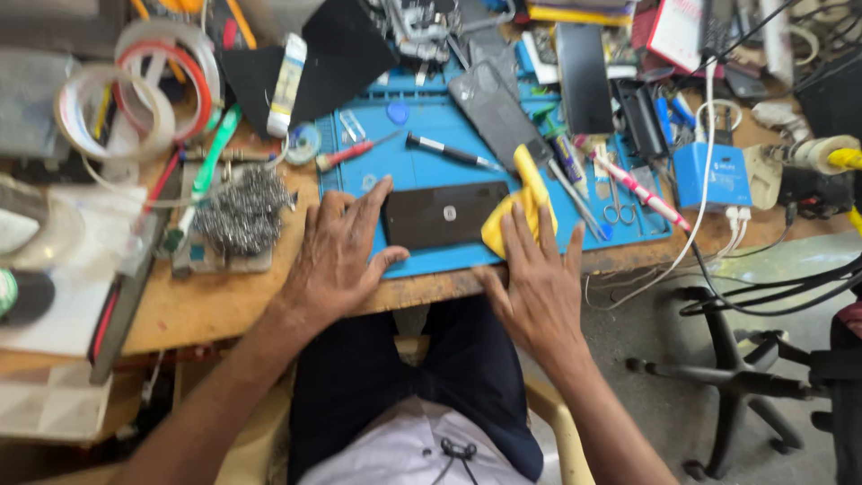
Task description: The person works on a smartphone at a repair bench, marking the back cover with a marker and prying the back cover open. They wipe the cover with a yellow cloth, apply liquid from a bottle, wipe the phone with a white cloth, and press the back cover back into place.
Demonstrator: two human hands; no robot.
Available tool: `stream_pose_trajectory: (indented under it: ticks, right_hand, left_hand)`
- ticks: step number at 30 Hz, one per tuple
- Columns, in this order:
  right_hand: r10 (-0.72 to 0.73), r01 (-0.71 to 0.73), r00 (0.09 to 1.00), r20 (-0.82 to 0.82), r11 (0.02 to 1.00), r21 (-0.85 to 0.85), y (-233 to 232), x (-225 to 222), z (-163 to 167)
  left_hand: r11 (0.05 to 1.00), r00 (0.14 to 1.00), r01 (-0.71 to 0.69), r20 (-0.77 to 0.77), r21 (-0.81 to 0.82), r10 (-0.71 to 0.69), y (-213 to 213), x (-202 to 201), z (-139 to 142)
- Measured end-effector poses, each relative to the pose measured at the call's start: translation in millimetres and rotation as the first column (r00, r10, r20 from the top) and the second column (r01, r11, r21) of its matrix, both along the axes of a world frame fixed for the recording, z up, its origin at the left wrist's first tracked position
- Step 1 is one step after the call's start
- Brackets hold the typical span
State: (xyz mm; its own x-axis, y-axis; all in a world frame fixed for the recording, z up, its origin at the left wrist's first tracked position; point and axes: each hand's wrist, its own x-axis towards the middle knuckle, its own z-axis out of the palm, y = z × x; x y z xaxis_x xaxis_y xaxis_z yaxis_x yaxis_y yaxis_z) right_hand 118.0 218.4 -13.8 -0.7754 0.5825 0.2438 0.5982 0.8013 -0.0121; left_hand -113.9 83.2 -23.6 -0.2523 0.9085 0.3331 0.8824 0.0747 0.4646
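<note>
Left hand [337, 256], fingers spread flat, steadies the dark rectangular phone [446, 216] lying on the blue silicone work mat [422, 162]; right hand [539, 283], fingers extended, presses a yellow cloth [525, 202] at its right end. Risk: uneven pressure could slide the phone toward the near table edge.

Left hand [337, 256] steadies phone [446, 215]; right hand [536, 287] presses yellow cloth [521, 208].

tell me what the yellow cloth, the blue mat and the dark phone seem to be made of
Yellow cloth: soft fabric, probably microfibre; it bunches and folds under the right hand.
Blue mat: matte, looks like silicone or rubber, with moulded compartments.
Phone by the left hand: glossy dark panel, glass or plastic; it reflects light.
</note>
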Motion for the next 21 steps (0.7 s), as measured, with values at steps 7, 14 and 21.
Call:
stream_pose_trajectory:
  ticks: [7,14,21]
  right_hand:
    - [0.117,-0.129,0.987,-0.111,0.986,-0.105,3.3,-57.3,-13.8]
    - [0.016,-0.016,1.0,-0.004,1.0,-0.007,26.6,-24.0,-8.5]
    - [0.079,-0.079,0.997,0.014,0.997,-0.011,5.8,-2.9,-3.3]
  left_hand:
    - [1.0,1.0,0.0,-0.028,-0.018,0.0,-0.4,-3.2,-2.0]
    - [1.0,0.999,0.014,-0.043,0.005,-0.014,-0.3,-3.1,-1.5]
    - [1.0,0.999,-0.003,0.032,-0.024,0.004,-0.6,-1.4,1.2]
